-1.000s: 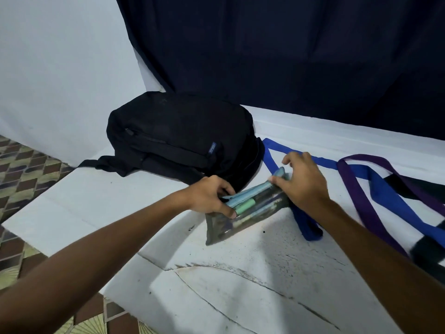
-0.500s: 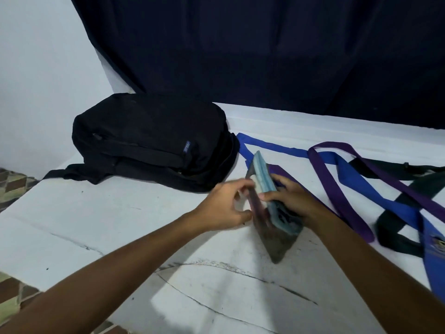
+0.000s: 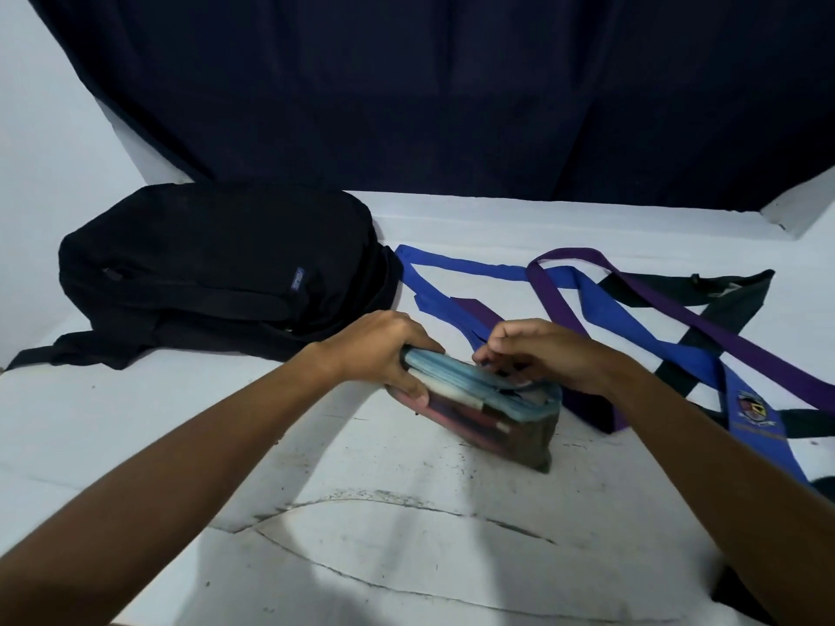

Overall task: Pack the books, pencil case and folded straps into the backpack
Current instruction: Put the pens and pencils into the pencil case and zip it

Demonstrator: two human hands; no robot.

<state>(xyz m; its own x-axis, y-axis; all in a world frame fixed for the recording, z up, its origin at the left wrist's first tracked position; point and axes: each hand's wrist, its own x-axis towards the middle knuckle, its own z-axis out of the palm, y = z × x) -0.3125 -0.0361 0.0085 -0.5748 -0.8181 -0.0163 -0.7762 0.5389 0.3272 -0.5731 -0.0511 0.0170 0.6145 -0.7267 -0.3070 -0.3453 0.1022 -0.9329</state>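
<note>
A see-through pencil case with a light-blue zip edge stands on the white table, pens visible inside. My left hand grips its left end, thumb on the near side. My right hand pinches at the zip along the top edge. The black backpack lies flat on the table to the left, behind my left hand; whether it is zipped I cannot tell. Unfolded straps lie spread out to the right: a blue one, a purple one and a dark green one. No books are in view.
The white table has cracks across its near part. A dark curtain hangs behind the table, with a white wall at the left. A badge is printed on the blue strap's end at the right.
The pencil case has turned from end-on to lying crosswise in front of me. My left hand now grips its left end and my right hand has moved to the zip.
</note>
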